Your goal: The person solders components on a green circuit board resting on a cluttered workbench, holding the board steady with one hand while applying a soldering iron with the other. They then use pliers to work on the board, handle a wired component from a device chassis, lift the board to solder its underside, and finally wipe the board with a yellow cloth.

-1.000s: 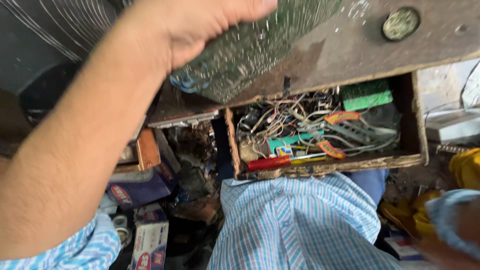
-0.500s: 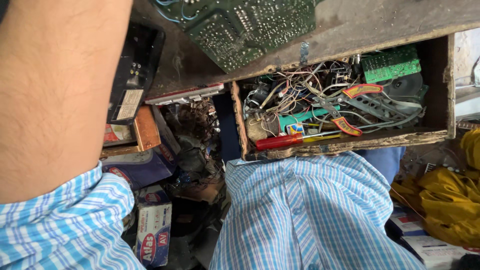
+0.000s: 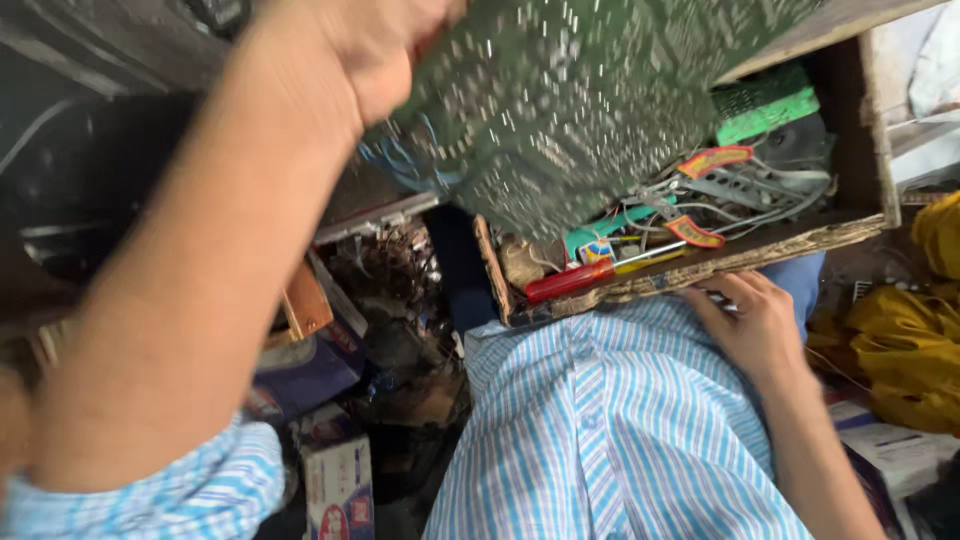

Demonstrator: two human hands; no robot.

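the biggest thing in view is a green circuit board [image 3: 590, 100], tilted and blurred, its solder-dotted underside facing the camera and covering the upper middle. the left hand [image 3: 385, 50] is clenched around its left edge, the bare forearm running down to a blue-and-white striped sleeve [image 3: 160, 495] at bottom left. under the board sits an open wooden drawer [image 3: 700, 270], rough and chipped along its front rim, crammed with grey wires, a red-handled screwdriver [image 3: 570, 280] lying along the front edge, teal and green plastic pieces, and two small red-and-yellow curved labels [image 3: 712, 160]. the right hand [image 3: 755, 325] rests against the drawer's front rim from below, fingers curled loosely on the wood; whether it truly grips cannot be told. the striped shirt front [image 3: 610, 430] fills the lower middle, pressed close to the drawer, leaving little free room. at lower left lie stacked cardboard boxes [image 3: 335, 480], one white with red print, one dark blue, beside a dusty heap of metal parts. crumpled yellow cloth [image 3: 905, 355] lies at the right edge.
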